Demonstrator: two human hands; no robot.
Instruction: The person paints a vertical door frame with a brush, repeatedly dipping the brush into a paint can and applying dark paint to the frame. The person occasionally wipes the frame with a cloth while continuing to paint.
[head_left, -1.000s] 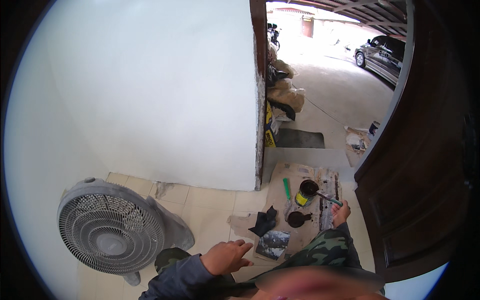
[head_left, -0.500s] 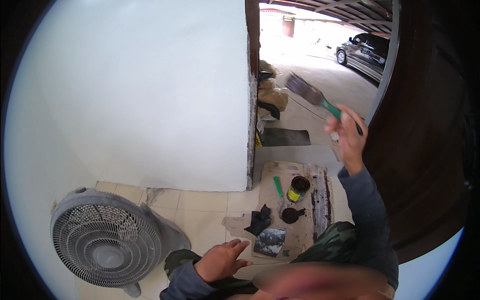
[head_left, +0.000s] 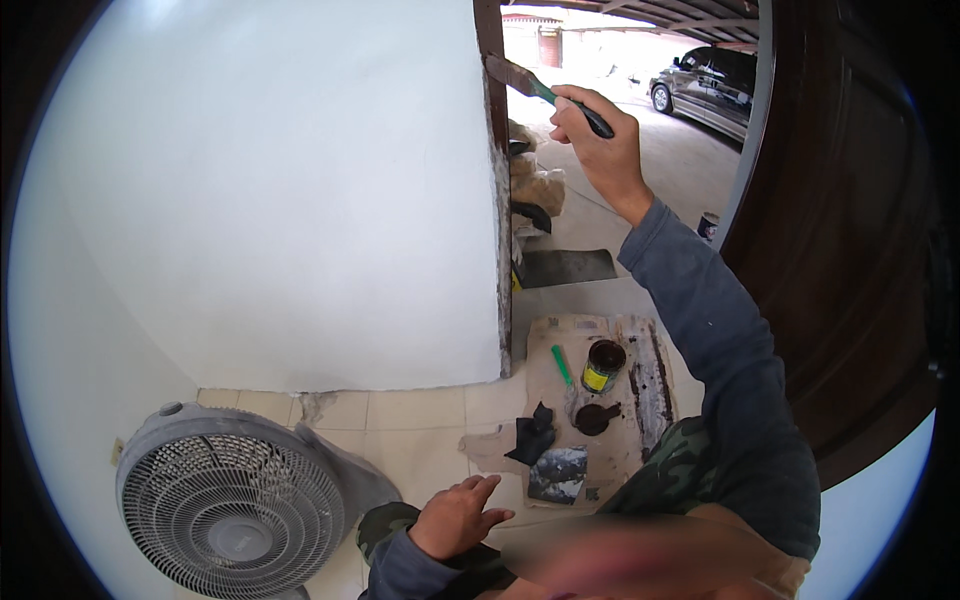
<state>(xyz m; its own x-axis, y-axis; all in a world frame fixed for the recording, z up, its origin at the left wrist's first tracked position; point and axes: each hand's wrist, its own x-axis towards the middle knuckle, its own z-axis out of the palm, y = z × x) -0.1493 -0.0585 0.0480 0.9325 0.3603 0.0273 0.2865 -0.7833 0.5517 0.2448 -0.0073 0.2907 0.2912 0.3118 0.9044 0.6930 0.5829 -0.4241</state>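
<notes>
A grey fan (head_left: 240, 510) with a round ribbed grille is stood on cream floor tiles (head_left: 415, 410), which are laid around it. Beyond the fan, a smooth white wall (head_left: 300, 200) is seen. Well to the fan's right and farther off, brown sacks (head_left: 540, 190) are heaped on pale ground (head_left: 690, 190), and a dark mat (head_left: 568, 267) is spread nearer the fan than these. Farthest from the fan, a dark car (head_left: 708, 88) is parked, partly overhung by a roof (head_left: 680, 15).

Fan (head_left: 240, 500) btwn 7 & 8 o'clock: base cut off by bottom edge. Pinkish patch (head_left: 640, 557) @ 5 = total blur. Car (head_left: 708, 88) btwn 1 & 2: rear hidden by door (head_left: 840, 250). Brush (head_left: 540, 91) @ 12: tip too small 2 tell if it's touching door frame (head_left: 495, 110) tbh.
</notes>
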